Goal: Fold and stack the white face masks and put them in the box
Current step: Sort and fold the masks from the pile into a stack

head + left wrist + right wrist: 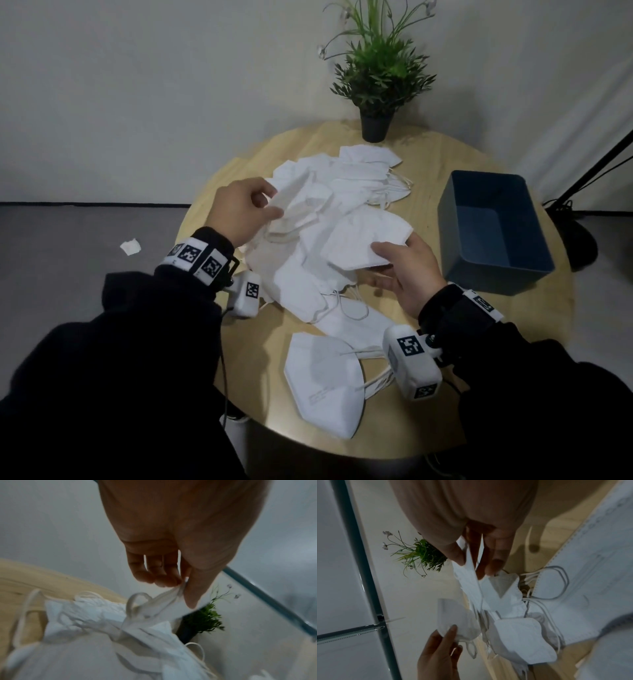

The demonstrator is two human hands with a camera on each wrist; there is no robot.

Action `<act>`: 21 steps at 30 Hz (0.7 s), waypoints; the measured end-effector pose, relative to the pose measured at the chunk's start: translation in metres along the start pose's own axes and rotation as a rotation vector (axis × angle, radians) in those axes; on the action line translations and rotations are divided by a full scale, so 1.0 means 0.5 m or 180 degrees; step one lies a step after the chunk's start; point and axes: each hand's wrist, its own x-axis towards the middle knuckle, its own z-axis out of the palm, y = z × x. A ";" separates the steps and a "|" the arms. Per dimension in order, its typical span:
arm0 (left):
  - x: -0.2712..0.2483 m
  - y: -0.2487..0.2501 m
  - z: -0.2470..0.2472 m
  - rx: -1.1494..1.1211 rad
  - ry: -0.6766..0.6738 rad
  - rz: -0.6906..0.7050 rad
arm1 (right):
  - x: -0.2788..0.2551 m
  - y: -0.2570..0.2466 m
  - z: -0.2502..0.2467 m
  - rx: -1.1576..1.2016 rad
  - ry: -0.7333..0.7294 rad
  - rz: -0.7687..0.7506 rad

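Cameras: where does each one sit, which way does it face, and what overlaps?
Head: above, facing down at the table; both hands and sleeves show.
Left wrist: along the left hand, which pinches a mask.
Right wrist: along the right hand, which holds a mask; left hand also shows.
Shared: potted plant, mask pile.

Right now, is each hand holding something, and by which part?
Yes. The left hand pinches one white mask by its edge; the right hand grips another mask at its near corner.

Round table (428, 425): masks (325, 274), box (493, 233), plant (376, 126)
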 end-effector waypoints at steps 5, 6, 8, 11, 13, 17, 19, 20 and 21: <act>-0.053 0.074 0.028 -0.0649 0.0174 0.0867 | -0.001 0.010 0.006 0.0281 -0.0186 0.0102; -0.060 0.084 0.034 -0.0697 0.0038 0.1143 | -0.003 0.009 0.008 0.0357 -0.0227 0.0126; -0.070 0.089 0.048 -0.0644 -0.0254 0.1559 | -0.005 0.005 0.009 0.0522 -0.0261 0.0189; -0.070 0.071 0.061 -0.0362 -0.0386 0.1650 | -0.010 0.003 0.007 0.0690 -0.0394 0.0388; -0.062 0.057 0.061 -0.0253 -0.0589 0.1465 | -0.014 0.004 0.008 0.0692 -0.0523 0.0483; -0.055 0.049 0.038 -0.0631 -0.1156 0.0689 | -0.018 0.011 0.012 0.0710 -0.0650 0.0487; -0.059 0.051 0.029 -0.1010 -0.1358 0.0442 | -0.020 0.013 0.010 0.0610 -0.0734 0.0443; -0.062 0.052 0.029 -0.1148 -0.1406 0.0437 | -0.023 0.012 0.009 0.0576 -0.0811 0.0467; -0.064 0.053 0.028 -0.1180 -0.1402 0.0531 | -0.027 0.010 0.011 0.0547 -0.0884 0.0506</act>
